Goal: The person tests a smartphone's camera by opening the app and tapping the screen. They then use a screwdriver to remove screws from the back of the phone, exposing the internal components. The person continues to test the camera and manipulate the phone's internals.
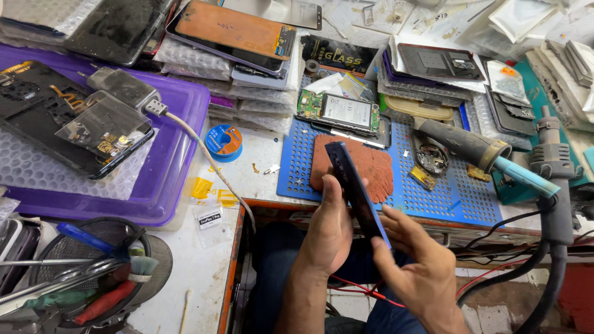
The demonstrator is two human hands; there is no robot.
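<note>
I see both hands gripping 1 slim dark blue phone (356,188), held edge-up over the front edge of the table (204,272). The left hand (331,232) clasps its near side; the right hand (411,260) pinches its lower end. Just behind it lie a rust-red pad (374,167) and a blue perforated mat (458,198).
</note>
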